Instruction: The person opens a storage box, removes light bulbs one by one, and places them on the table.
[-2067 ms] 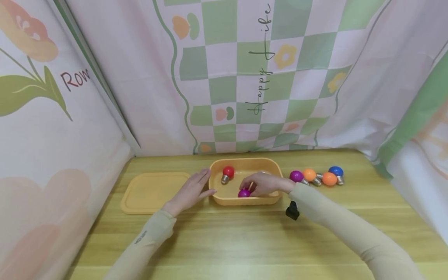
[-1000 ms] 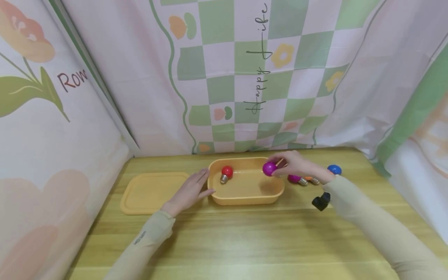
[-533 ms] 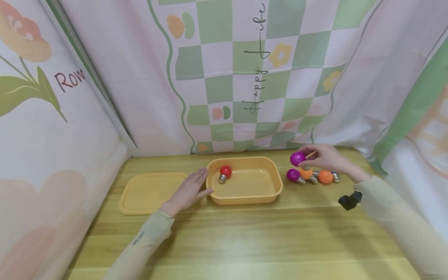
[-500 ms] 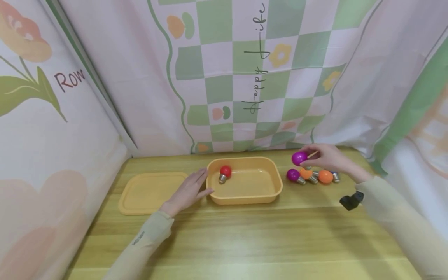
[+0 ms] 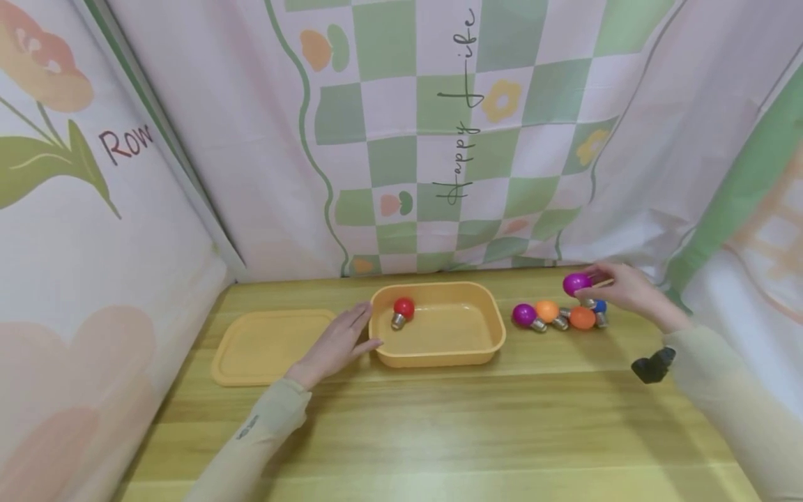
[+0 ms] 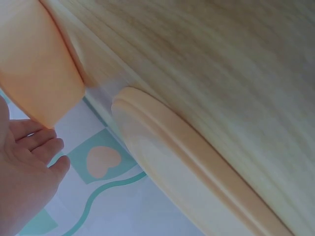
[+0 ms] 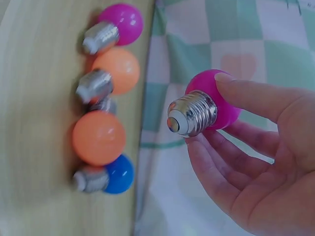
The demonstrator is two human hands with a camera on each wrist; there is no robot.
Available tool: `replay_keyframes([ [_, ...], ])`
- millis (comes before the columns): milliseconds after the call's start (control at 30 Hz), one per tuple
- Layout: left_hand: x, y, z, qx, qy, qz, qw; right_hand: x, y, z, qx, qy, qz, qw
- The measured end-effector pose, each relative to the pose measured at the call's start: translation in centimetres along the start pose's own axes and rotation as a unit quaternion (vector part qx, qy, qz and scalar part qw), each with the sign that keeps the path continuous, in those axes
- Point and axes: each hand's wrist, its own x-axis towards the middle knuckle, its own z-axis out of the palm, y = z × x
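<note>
My right hand [image 5: 627,289] pinches a purple light bulb [image 7: 215,101] between thumb and fingers, its silver screw base pointing away from the palm. It is held up above a row on the table: another purple bulb [image 5: 524,314], two orange bulbs [image 5: 547,311] and a blue bulb [image 7: 119,174]. My left hand [image 5: 332,346] rests with straight fingers against the left end of a yellow box [image 5: 439,360]. Inside the box lies a red bulb [image 5: 404,307] near its left side. The left wrist view shows the fingertips at the box wall [image 6: 42,64].
A yellow lid [image 5: 270,348] lies flat on the wooden table [image 5: 401,425], left of the box and partly behind the left hand. A printed curtain [image 5: 389,139] hangs along the back edge. A black wrist camera [image 5: 654,366] sits below the right wrist.
The right hand has lifted the purple bulb out of the box and carried it right, over the row of bulbs. The left hand stays at the box.
</note>
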Motion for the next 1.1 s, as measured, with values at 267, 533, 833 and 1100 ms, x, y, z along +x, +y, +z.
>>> replay_keyframes([
  [267, 0.0, 0.0, 0.0, -0.001, -0.006, -0.003, 1.0000, -0.3, 3.5, 0.0, 0.018, 0.001, 0.029, 0.9994],
  [533, 0.1, -0.1, -0.1, -0.004, -0.011, -0.006, 0.9999, -0.8, 6.2, -0.2, 0.028, 0.012, 0.057, 0.9979],
  [833, 0.1, 0.0, -0.2, -0.001, -0.012, -0.004, 0.9999, -1.6, 8.0, 0.2, 0.054, 0.016, 0.079, 0.9953],
  [1100, 0.0, 0.1, -0.2, -0.003, -0.013, -0.005, 0.9999, -1.8, 9.7, 0.8, 0.037, 0.010, 0.097, 0.9945],
])
